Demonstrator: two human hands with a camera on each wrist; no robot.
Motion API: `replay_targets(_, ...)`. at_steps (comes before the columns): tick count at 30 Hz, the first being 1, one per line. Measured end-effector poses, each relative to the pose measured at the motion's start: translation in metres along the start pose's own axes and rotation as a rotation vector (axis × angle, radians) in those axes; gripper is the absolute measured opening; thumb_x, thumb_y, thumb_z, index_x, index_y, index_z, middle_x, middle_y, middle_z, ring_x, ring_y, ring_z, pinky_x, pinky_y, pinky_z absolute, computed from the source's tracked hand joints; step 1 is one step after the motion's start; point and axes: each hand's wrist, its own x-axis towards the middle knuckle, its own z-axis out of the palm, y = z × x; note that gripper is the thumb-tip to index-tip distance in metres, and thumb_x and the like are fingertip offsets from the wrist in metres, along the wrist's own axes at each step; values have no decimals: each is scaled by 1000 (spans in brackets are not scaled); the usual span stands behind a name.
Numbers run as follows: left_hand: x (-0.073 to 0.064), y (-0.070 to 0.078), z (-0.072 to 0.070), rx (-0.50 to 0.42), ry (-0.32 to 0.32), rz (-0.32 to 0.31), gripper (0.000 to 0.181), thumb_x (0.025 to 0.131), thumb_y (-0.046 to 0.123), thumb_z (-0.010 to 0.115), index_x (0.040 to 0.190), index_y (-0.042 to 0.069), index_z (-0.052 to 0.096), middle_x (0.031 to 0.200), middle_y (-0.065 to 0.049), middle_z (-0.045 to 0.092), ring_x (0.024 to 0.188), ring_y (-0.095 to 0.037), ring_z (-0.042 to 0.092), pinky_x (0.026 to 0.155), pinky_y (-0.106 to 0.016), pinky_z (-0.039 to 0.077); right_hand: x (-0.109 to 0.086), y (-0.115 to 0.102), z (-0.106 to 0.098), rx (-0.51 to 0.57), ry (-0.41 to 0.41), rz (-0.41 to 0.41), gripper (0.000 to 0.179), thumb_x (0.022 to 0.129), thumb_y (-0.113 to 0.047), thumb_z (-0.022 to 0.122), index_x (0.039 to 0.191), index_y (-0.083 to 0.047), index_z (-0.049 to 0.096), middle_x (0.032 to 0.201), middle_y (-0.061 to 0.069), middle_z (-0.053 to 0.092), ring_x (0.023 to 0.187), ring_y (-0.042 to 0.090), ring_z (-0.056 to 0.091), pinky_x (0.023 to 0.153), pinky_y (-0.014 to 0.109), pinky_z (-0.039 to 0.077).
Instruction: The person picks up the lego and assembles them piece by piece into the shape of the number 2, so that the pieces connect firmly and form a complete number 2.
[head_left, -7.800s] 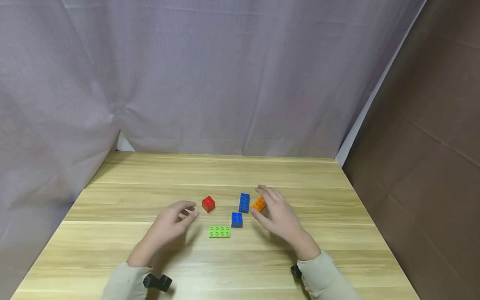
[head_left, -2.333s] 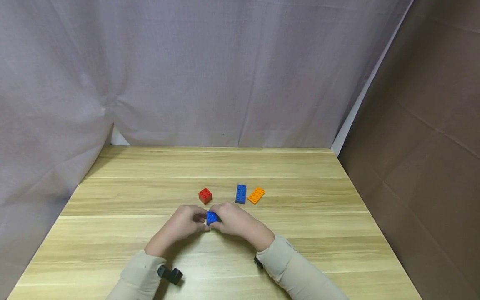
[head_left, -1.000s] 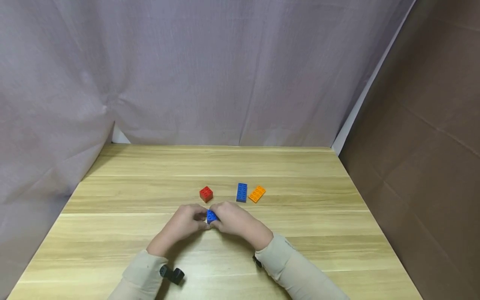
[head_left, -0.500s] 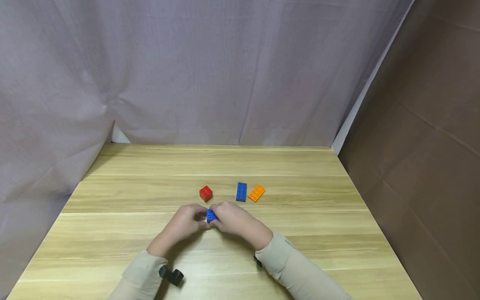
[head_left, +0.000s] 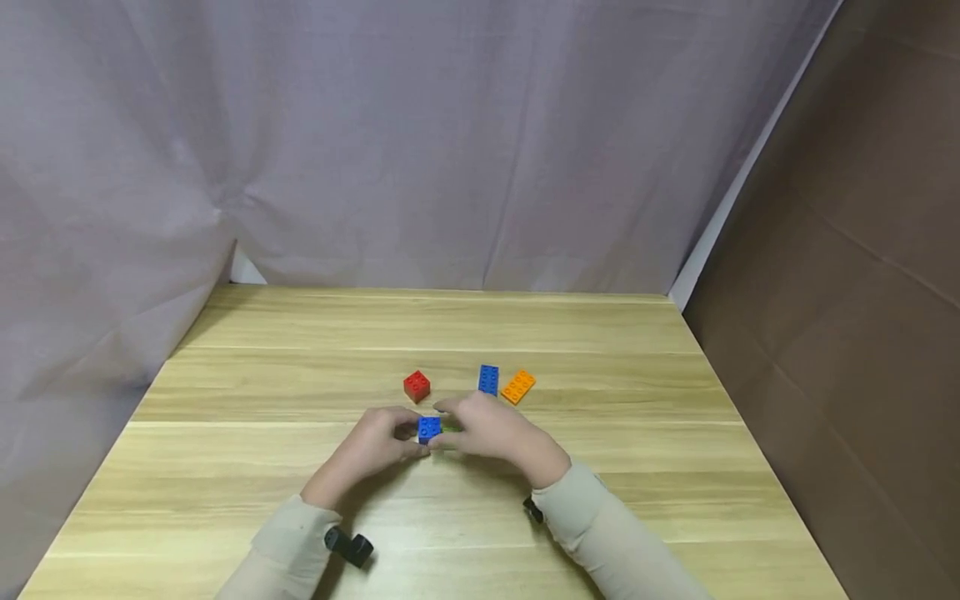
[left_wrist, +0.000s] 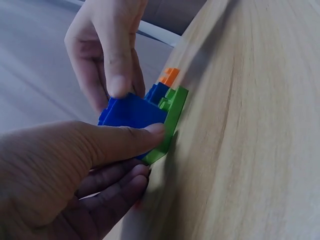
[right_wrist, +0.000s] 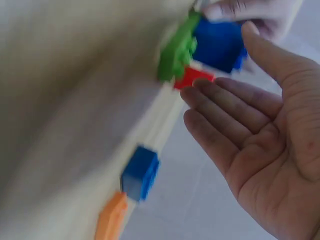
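A small blue building brick (head_left: 429, 427) sits on one end of a flat lime-green brick (left_wrist: 175, 112), its studs facing up. My left hand (head_left: 375, 446) grips this pair from the left. In the left wrist view, its thumb (left_wrist: 115, 141) lies across the side of the blue brick, near the green one. On the other side is my right hand (head_left: 495, 429), its thumb and fingers spread apart around the bricks. The right wrist view shows its palm (right_wrist: 265, 135) with nothing held. From the head, the right hand covers part of the green brick.
Behind the hands, a red brick (head_left: 417, 386) rests on the wooden table (head_left: 300, 383). Farther right lie a longer blue brick (head_left: 488, 379), partly covered by the right hand, and a flat orange brick (head_left: 518, 387). A grey curtain (head_left: 375, 150) hangs behind the table.
Earlier the bricks lay apart; the small blue one was then brought onto the green one. In the last half second my right hand has loosened and drawn back to the right, uncovering the blue brick.
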Motion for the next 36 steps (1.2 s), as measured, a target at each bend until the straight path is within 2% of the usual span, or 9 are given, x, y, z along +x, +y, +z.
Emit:
replay_targets(2,0,-1,0,-11,-2,-3,26,76,18,88,98,14,76,86,9,68,77,-5,61,75,-29,54,-2,6,-8,20,2,7,64,92,-48,71,132,1,62,123,12,70,104,18,69,92,33,56)
replay_targets(4,0,-1,0,-14,-2,-6,26,76,18,89,98,14,76,86,9,68,77,-6,61,75,-29,53,-3,14,-14,39,14,12,62,95,-48,68,131,3,62,125,14,68,112,24,67,95,36,55)
replay_targets(9,0,-1,0,-7,4,-14,28,75,17,89,99,11,75,87,7,68,79,-9,62,77,-32,53,-3,38,-23,-35,112,63,47,102,-39,60,127,1,65,121,14,70,111,27,67,96,38,54)
replay_targets(12,1,1,1,-3,5,-22,29,75,17,89,99,10,75,88,6,68,81,-10,61,78,-33,53,-4,51,-24,-90,149,91,43,99,-32,64,127,0,65,122,15,68,114,28,65,99,40,52)
replay_targets(18,0,2,1,-7,4,-40,29,75,16,89,99,11,75,89,6,67,81,-11,60,80,-36,52,-5,68,-23,-139,90,119,49,93,-26,69,134,-1,59,134,15,61,126,29,56,107,41,46)
replay_targets(22,1,1,0,-15,6,-42,28,75,16,89,98,11,75,87,7,67,80,-12,59,79,-35,52,-3,75,-22,-154,62,127,47,91,-8,65,136,0,56,137,16,58,130,30,52,111,41,41)
replay_targets(26,1,0,0,-21,1,-40,29,74,16,90,99,11,75,86,7,67,80,-11,60,78,-34,53,0,80,-21,-185,69,111,50,86,6,61,136,4,55,139,18,56,131,33,51,113,42,40)
replay_targets(30,1,-1,0,-22,1,-51,33,74,17,90,102,9,75,89,6,68,82,-10,60,81,-36,53,2,81,-19,-225,70,114,47,87,4,66,134,3,57,137,18,57,129,33,53,110,41,43)
replay_targets(36,1,1,-1,-29,-3,-69,35,74,17,90,105,8,75,91,5,69,83,-11,62,82,-37,54,6,78,-13,-233,83,131,40,90,-15,78,124,-1,63,124,12,61,115,27,59,101,38,49)
